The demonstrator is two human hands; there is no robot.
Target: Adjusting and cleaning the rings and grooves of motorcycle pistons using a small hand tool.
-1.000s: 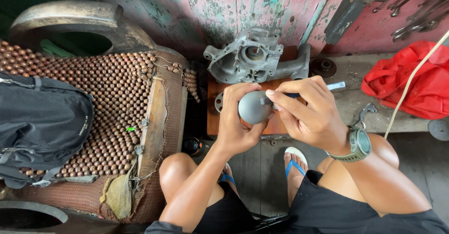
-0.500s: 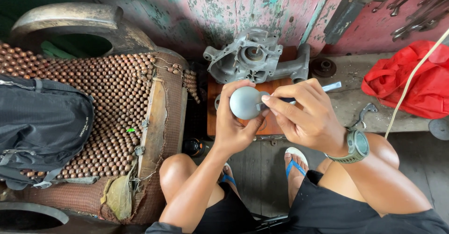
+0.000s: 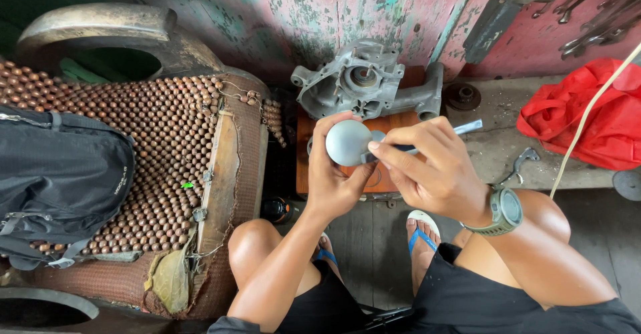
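Carefully, we cup the grey rounded metal part [image 3: 348, 142] in our left hand [image 3: 337, 180] above the wooden board [image 3: 374, 174]; our right hand [image 3: 434, 174] pinches a slim tool [image 3: 467, 127] against it; steady strokes seem wisest.

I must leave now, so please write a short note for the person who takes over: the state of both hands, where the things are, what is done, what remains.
Left hand: holds the round grey metal part up, above the wooden board.
Right hand: grips a thin tool, its tip against the part.
Grey engine casing lies on the board's far end; a wrench lies to the right.
Done: part lifted, tool applied. Left: work on the part appears unfinished; casing untouched.
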